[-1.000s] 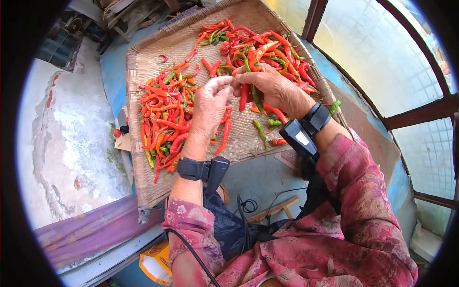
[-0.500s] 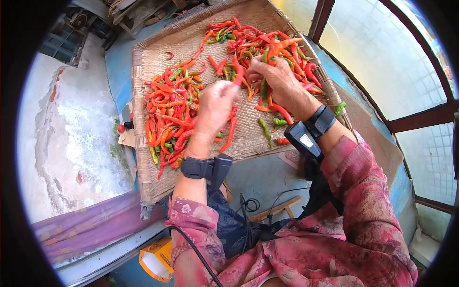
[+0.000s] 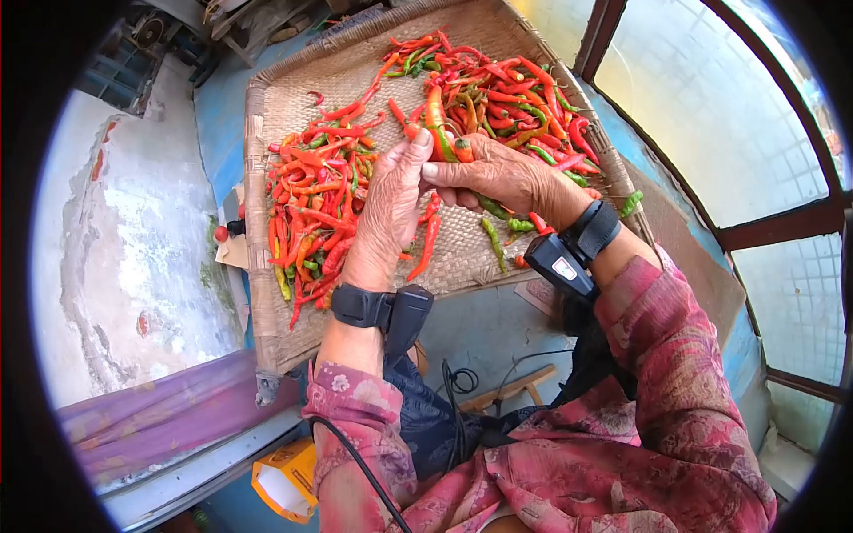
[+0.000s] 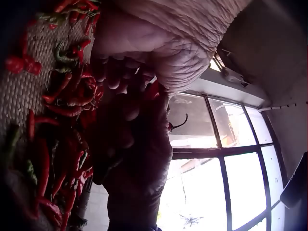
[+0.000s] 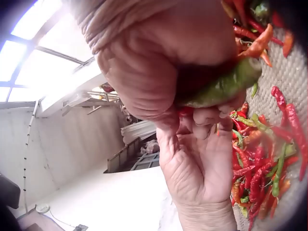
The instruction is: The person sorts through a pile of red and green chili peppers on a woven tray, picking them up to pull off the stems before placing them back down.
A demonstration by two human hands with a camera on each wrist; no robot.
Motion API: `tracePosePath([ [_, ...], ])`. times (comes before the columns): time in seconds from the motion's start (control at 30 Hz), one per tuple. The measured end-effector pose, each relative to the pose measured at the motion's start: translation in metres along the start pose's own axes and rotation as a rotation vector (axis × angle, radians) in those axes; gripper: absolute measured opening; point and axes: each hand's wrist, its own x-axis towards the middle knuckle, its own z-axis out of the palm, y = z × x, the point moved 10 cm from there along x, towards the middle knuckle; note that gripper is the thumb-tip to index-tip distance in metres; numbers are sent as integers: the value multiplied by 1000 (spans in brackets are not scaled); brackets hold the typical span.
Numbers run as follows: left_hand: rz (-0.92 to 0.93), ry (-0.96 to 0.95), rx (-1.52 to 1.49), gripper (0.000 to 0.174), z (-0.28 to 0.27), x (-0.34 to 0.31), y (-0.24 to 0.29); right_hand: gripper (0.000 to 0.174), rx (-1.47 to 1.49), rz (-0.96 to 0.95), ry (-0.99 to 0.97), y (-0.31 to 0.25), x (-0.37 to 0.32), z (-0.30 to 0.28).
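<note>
Peppers (image 3: pixel 434 108): sitting bunched above the tray (image 3: pixel 458 266)
Right hand (image 3: pixel 511 173): gripping at least 2
Left hand (image 3: pixel 388 195): meeting it; grip hidden, cannot tell
Handling: likely feeling light, smooth, brittle; favouring thick ends

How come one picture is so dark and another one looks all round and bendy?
Left wrist view: the window glares white beyond the right hand, which is in dark shadow; head view: black corners and a bowed window frame, probably from a wide lens; right wrist view: the panes glare too, but the green pepper shows its colour.
</note>
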Motion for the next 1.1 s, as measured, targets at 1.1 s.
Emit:
tracePosePath([
  [1.1, 300, 421, -164, 26, -106, -10, 51, 35, 55, 148, 211, 36, 1, -25],
])
